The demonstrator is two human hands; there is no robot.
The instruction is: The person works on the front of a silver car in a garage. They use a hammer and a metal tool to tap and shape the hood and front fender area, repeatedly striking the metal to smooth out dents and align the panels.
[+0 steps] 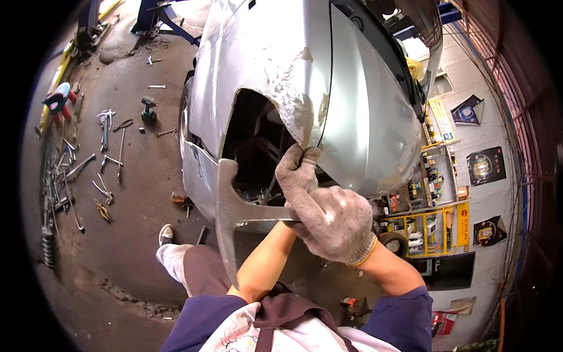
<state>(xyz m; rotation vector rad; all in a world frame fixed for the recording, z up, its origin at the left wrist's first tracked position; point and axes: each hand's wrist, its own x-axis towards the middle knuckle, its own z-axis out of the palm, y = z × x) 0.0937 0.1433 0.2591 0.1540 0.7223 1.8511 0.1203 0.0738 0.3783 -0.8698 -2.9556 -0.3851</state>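
Hammer [230, 210] before the car [375, 111]

From afar I see the right hand [346, 220] seemingly clenched round its handle [264, 213]; the left hand [296, 170] is at the peeling patch's [298, 110] tip, pinching or not, I cannot tell. I judge the edge is being worked; the next move calls for fingers clear.

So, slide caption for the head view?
Gloved right hand grips a hammer, gloved left hand at the edge of a dark opening in a silver car.

silver car [358, 111], grey glove [346, 223], dark-grey hammer [233, 212]
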